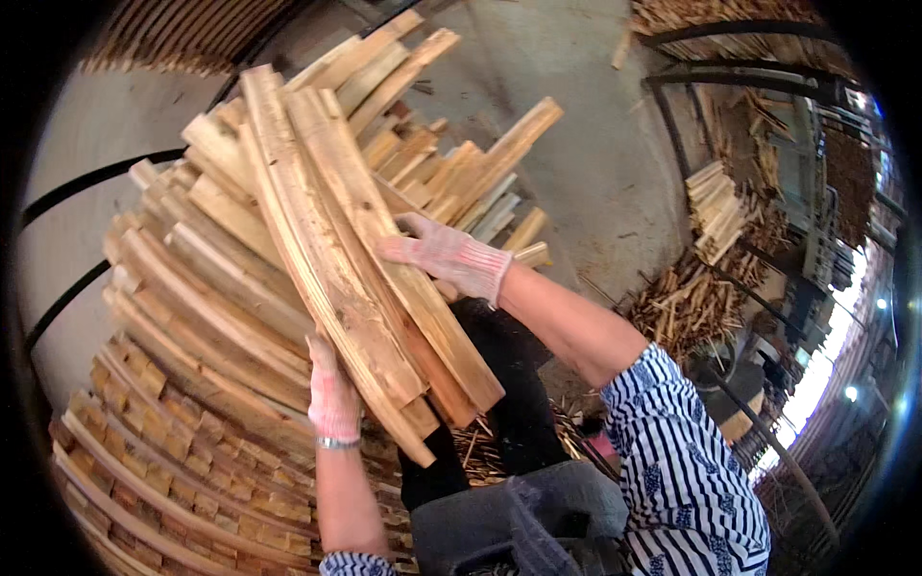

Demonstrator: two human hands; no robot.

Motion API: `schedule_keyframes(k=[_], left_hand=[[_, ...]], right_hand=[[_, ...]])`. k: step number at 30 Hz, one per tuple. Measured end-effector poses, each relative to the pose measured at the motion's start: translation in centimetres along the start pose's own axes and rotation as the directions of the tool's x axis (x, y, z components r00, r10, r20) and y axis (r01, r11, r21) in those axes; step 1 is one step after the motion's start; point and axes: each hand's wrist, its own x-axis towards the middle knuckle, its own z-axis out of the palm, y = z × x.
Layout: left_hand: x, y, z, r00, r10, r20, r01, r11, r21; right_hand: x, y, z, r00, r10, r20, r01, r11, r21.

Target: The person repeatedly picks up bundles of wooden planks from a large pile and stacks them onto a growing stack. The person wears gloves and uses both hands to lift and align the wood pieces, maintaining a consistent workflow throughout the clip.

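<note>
A bundle of several long, rough-sawn wooden boards (331, 230) slants across the middle, its near ends above my legs. My left hand (333, 394), in a pale pinkish knit glove, presses on the bundle's left side near the lower end; its fingers are partly hidden by the wood. Gripping the right side is my right hand (456, 257), gloved alike, with fingers over the outermost board. Beneath and beyond the bundle, a large pile of wooden boards (221, 278) spreads to the left. Whether the bundle's far end rests on that pile, I cannot tell.
Neat rows of stacked wood (182, 470) fill the lower left. Curved black metal bars (101, 182) stand at the left. Loose wood scraps (687, 307) lie heaped on the right beside a dark metal frame (672, 125). Grey concrete floor (586, 163) shows beyond my right hand.
</note>
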Motion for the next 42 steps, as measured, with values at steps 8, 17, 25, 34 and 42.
schedule_keyframes(k=[8,17,25,34,42], left_hand=[[-4.6,3.4,3.6,0.999,-0.023,0.030,0.022,0.999,0.048],[-16.7,0.8,8.8,0.999,-0.031,-0.015,0.031,0.998,0.060],[-32.1,2.7,15.2,0.986,-0.154,0.062,0.163,0.831,-0.532],[-34.1,6.2,8.1,0.952,-0.131,0.277,0.305,0.497,-0.812],[-31.4,4.4,5.4,0.952,-0.235,0.195,0.292,0.515,-0.806]], right_hand=[[-4.6,-1.0,4.9,0.996,0.074,0.048,-0.088,0.848,0.522],[-17.4,-1.2,5.9,0.967,0.215,-0.134,-0.209,0.976,0.059],[-28.7,-16.2,8.2,0.933,0.352,0.070,-0.337,0.926,-0.169],[-26.0,-22.1,17.8,0.785,0.596,0.170,-0.507,0.774,-0.379],[-22.9,-13.8,16.4,0.875,0.473,0.102,-0.298,0.692,-0.657]])
